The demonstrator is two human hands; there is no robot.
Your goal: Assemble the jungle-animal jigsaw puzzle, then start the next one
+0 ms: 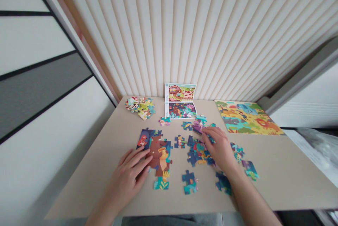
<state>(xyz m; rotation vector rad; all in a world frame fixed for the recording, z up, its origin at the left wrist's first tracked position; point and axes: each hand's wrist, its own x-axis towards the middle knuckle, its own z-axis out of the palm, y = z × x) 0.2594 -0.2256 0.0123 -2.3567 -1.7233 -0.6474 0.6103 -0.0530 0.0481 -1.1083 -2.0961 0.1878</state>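
My left hand (132, 168) lies flat with its fingers stretched out, the fingertips on the left edge of a joined puzzle section (158, 152) that shows a brown bear. My right hand (218, 145) is over a heap of loose puzzle pieces (198, 153), thumb and fingers pinched at the edge of a purple puzzle piece (198, 126). Part of the heap is hidden beneath that hand. Between the section and the heap lies a single puzzle piece (180, 141). Another dark blue puzzle piece (189, 182) rests nearer the table's front.
A folded picture card (181, 110) stands open against the ribbed wall (179, 35). Back left is a pile of lighter puzzle pieces (142, 108). A finished-looking animal picture (248, 118) lies back right. More pieces, one at the right (250, 170), are scattered around. Clear plastic (319, 145) sits far right.
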